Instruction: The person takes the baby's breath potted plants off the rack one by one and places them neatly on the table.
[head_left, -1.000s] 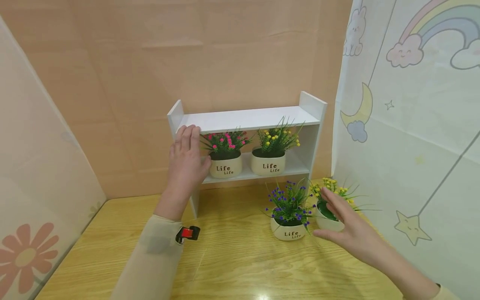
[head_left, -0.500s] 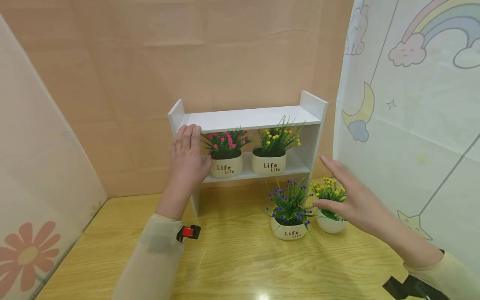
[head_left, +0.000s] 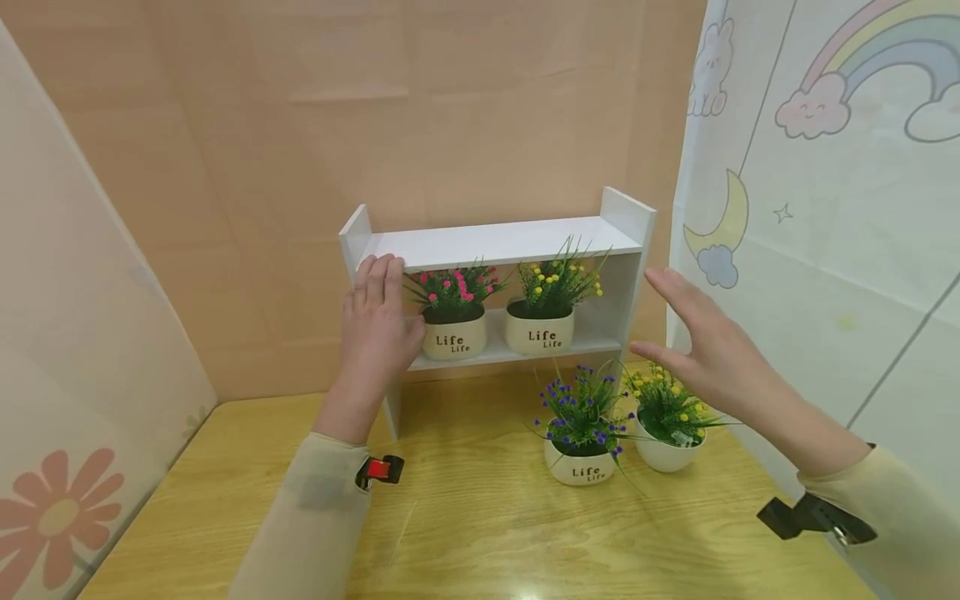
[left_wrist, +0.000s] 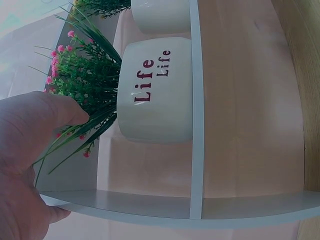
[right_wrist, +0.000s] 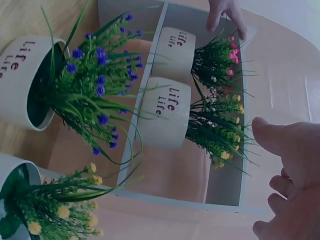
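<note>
Spanning left to right at the far side of the tabletop (head_left: 450, 525), the white shelf unit (head_left: 495, 240) sets its long axis between the two hands. Closer to it is the left hand (head_left: 377, 333), relaxed fingers touching its upper left corner, while the right hand (head_left: 701, 346) spreads unfilled just beside its right end. Near and below that right hand stand the purple-flowered pot (head_left: 580, 463) and a yellow-flowered pot (head_left: 667, 452).
</note>
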